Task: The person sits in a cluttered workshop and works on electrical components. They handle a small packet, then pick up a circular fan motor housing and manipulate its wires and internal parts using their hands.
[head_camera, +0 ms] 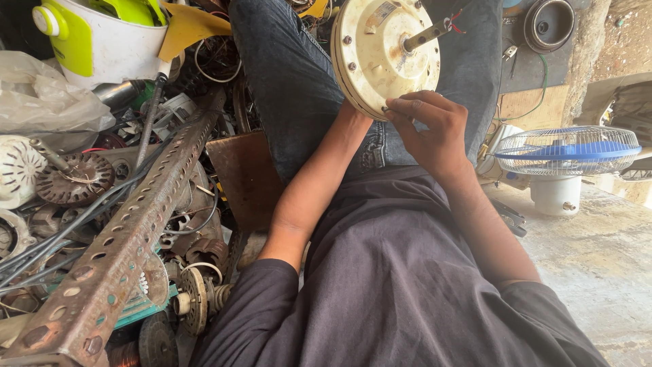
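Cream-coloured fan motor housing (384, 54) — round, stained, studded with screws around its face — sits tilted on the person's lap over the dark jeans (292, 75), its metal shaft (424, 37) sticking up to the right with thin red wires at the tip. A pale rectangular label lies near the top of its face, too blurred to tell more. The right hand (435, 132) rests at the housing's lower rim, fingers curled and pinched together on a small part at the edge. The left hand is hidden behind the housing; only the left forearm (316, 183) shows running up to it, so its grip cannot be told.

To the left lies a pile of scrap — a rusty perforated angle bar (129, 238), copper-wound motor cores (75, 180), a white and lime-green appliance (95, 34). On the right stands a small white fan with a blue blade and wire guard (567, 153).
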